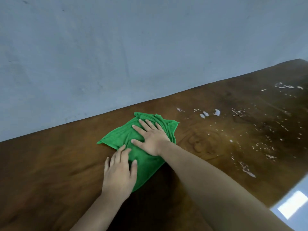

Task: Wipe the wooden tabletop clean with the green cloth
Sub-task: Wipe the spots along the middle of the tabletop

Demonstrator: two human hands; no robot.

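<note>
A crumpled green cloth (116, 137) lies on the dark wooden tabletop (50, 164), close to the table's far edge. My right hand (150, 139) rests flat on the middle of the cloth with its fingers spread. My left hand (119, 172) lies flat too, palm down, over the cloth's near left corner, partly on the wood. White foam and droplets (216, 112) are scattered over the wood to the right of the cloth, reaching towards the right end of the table.
A plain blue-grey wall (116, 47) stands right behind the table's far edge. A bright patch of floor (291, 204) shows past the table's near right edge. More white smears (283, 85) lie at the far right.
</note>
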